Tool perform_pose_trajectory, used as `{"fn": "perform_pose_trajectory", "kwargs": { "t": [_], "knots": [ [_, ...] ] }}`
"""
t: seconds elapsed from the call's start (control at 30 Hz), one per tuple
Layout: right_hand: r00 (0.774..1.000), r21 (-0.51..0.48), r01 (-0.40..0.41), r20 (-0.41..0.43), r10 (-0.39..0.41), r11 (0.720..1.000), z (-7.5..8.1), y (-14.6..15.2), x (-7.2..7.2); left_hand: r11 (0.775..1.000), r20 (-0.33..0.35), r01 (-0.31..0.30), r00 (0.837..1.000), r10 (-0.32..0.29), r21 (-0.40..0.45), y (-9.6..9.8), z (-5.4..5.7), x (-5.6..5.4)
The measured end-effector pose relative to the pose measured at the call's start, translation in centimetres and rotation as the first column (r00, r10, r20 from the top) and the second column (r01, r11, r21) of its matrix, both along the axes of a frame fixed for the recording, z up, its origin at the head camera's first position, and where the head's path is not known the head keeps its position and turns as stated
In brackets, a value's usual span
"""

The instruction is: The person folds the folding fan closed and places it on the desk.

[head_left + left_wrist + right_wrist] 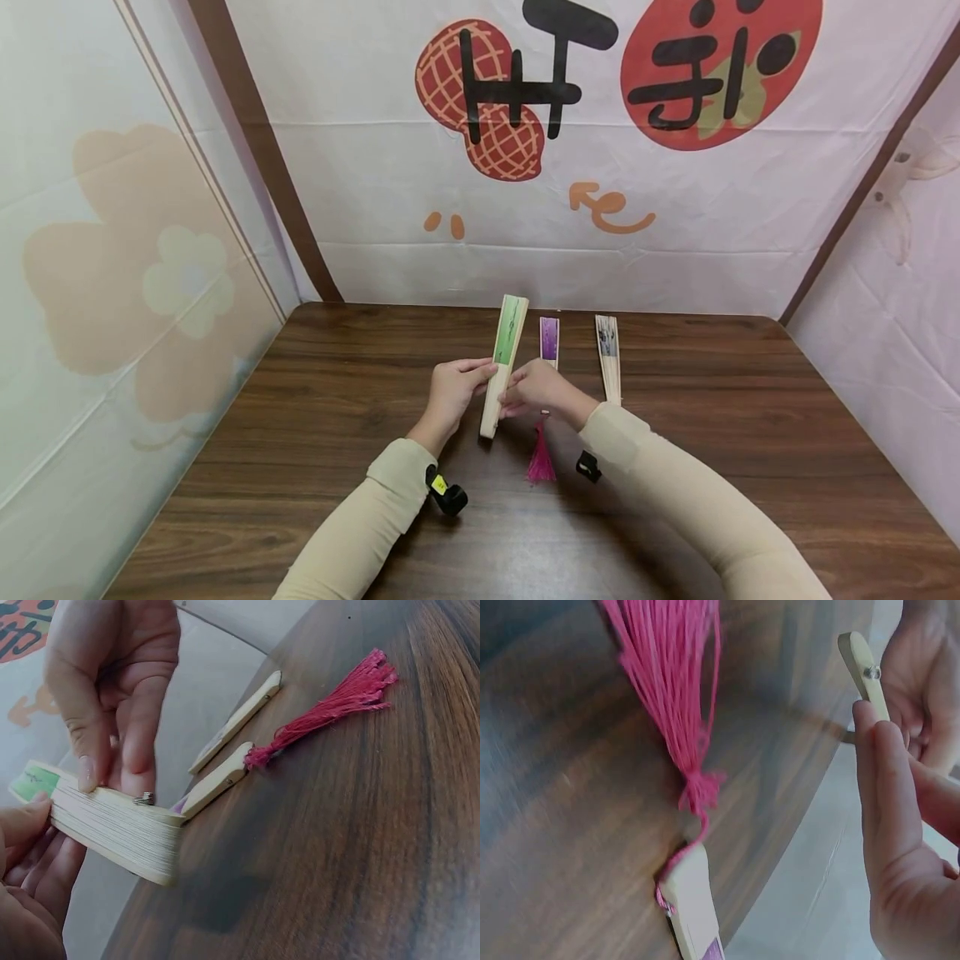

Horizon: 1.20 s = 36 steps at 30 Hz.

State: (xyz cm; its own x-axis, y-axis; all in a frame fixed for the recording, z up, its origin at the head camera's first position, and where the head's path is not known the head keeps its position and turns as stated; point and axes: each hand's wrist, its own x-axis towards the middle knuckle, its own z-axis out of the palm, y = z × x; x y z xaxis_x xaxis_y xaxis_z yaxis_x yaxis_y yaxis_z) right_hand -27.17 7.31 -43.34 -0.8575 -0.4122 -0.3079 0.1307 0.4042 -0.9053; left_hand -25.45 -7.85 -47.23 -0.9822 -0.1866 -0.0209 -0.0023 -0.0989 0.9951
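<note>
In the head view, a closed folding fan (507,342) with a green panel and pale ribs stands tilted above the table. My left hand (454,390) pinches its middle between thumb and fingers. On the other side, my right hand (542,388) holds the lower part of the ribs; in the left wrist view its thumb and fingertips lie near the metal rivet (144,799). Behind the right hand lies a closed purple folding fan (550,335) with a pink tassel (541,454). Its middle is hidden by that hand in the head view.
Farther right lies another closed folding fan (608,354) with a grey patterned panel, its lower end hidden by the right forearm. All rest on a brown wooden table (300,492). A printed cloth backdrop (360,200) rises behind the table, with cloth sides left and right.
</note>
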Motion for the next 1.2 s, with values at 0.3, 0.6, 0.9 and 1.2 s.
{"fn": "perform_pose_trajectory", "kwargs": {
  "t": [0.3, 0.6, 0.9, 1.2],
  "knots": [
    [0.995, -0.031, 0.104, 0.001, -0.104, 0.994, 0.2, -1.3, -2.3, 0.998, 0.015, -0.037, 0.999, 0.038, -0.042, -1.0, -1.5, -0.2],
    [0.979, -0.140, 0.199, 0.067, -0.191, 0.970, -1.5, -3.7, -3.2, 0.992, 0.080, -0.119, 0.989, 0.122, -0.040, -2.5, -2.0, -0.6],
    [0.966, -0.142, 0.250, 0.106, -0.236, 0.958, -3.0, -4.7, -2.9, 0.985, 0.124, -0.156, 0.979, 0.164, -0.077, -3.0, -2.3, -1.0],
    [0.963, -0.104, 0.256, 0.110, -0.245, 0.961, -3.7, -5.0, -1.9, 0.948, 0.130, -0.171, 0.969, 0.212, -0.270, -2.9, -2.5, -1.0]
  ]
}}
